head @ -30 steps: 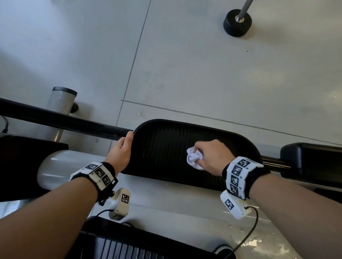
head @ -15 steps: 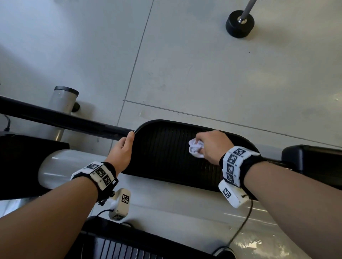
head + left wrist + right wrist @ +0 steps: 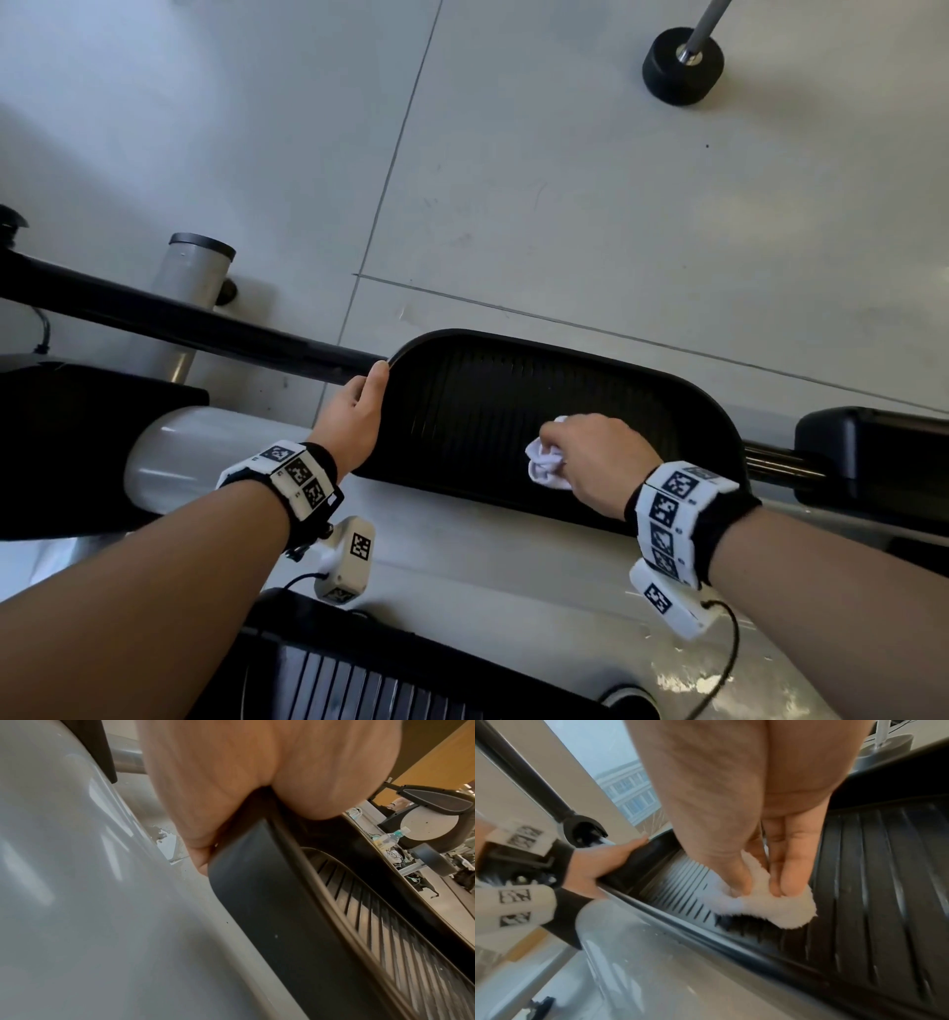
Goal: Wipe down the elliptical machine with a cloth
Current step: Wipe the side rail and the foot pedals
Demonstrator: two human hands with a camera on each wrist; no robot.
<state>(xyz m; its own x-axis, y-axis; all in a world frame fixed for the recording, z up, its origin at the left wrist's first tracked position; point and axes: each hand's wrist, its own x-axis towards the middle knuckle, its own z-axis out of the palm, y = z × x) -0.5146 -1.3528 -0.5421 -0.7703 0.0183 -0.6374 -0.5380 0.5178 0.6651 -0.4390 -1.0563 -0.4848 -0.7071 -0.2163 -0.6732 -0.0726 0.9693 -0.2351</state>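
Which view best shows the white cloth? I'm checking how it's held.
The right wrist view: the fluffy white cloth fills mid-frame, pinched by the right hand against the ribbed black pedal. The head view shows it small, half hidden. The left wrist view misses it.

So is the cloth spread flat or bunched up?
Bunched up: the cloth is a crumpled wad pinched in the right hand on the pedal.

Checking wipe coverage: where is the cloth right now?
In the head view the white cloth is bunched in the right hand, pressed on the ribbed black pedal near its near edge, right of centre.
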